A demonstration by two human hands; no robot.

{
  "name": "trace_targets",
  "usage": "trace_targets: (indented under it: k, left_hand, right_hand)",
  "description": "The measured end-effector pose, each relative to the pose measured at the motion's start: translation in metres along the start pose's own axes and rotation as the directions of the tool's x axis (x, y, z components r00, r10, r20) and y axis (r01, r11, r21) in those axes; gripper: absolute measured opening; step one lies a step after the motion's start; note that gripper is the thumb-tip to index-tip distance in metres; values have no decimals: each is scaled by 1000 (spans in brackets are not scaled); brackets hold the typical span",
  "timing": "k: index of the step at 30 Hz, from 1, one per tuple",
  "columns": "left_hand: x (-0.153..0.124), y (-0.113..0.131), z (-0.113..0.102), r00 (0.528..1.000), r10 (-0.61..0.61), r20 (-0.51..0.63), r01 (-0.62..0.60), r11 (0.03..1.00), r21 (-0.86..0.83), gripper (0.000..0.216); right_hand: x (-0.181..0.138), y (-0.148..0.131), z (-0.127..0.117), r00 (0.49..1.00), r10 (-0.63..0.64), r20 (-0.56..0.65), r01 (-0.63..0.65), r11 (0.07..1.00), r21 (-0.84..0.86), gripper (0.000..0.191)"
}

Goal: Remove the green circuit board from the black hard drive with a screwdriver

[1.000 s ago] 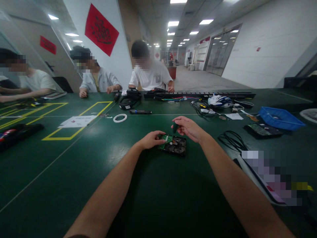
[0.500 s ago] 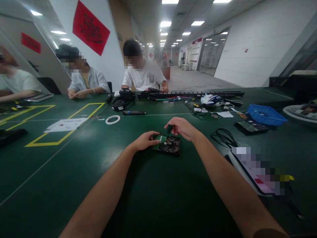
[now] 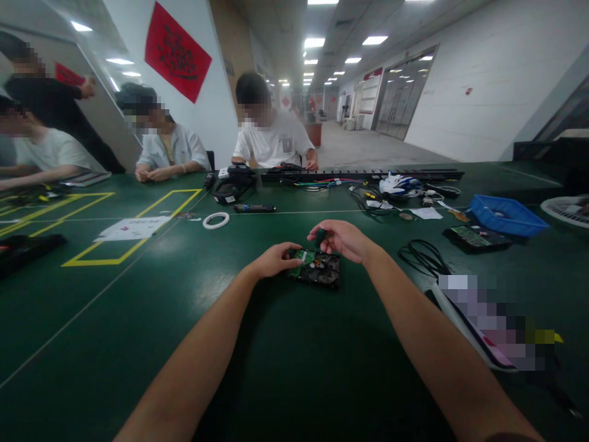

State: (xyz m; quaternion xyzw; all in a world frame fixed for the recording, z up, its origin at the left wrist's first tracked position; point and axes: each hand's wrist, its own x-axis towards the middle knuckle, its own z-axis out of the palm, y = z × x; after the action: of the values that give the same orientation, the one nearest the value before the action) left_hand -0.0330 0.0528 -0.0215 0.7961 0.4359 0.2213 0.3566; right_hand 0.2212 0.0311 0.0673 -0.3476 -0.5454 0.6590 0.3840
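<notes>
A hard drive [image 3: 329, 270] lies on the green table, its green circuit board and dark metal casing facing up. My left hand [image 3: 276, 259] grips its left end, thumb on top of the board and fingers along the far edge. Above the drive's far right corner is my right hand [image 3: 343, 238], fingers closed round a small dark green tool [image 3: 321, 236]. This tool looks like a short handle held upright; its lower tip is too small to make out.
A second hard drive [image 3: 476, 238] sits by a blue tray [image 3: 506, 216] at right. Black cable [image 3: 421, 256] lies nearer. Ahead are a white ring [image 3: 216, 221], a black pen-shaped tool [image 3: 254, 209] and white-blue gloves [image 3: 399, 184]. Several people sit across the table; one stands at left.
The view has shifted slightly, so the scene sits further right. Both hands keep nearly the same place on and over the drive. A standing person in dark clothing has appeared at far left.
</notes>
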Motion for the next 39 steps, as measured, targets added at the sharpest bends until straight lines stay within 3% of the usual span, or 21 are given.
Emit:
trace_targets:
  k: [7,12,22,39]
  left_hand:
    - [-1,2,0,1000,-8,16,8,999,-41,64]
    - [-1,2,0,1000,6,16,-5,998,-58,64]
    - [-1,1,-2,1000,5,25,-4,1000,-26,64]
    - [0,-3,0,1000,0,21,1,999,-54,66]
  right_hand:
    - [1,2,3,1000,13,-15,-11,993,121,13]
    - [-4,-5,0,1000,-2,7,2,1000,-4,22]
    - [-1,-7,-5,989,-78,-127,58,987,-149,15]
    - [0,-4,-3,998,-44,-48,45,999,13,21]
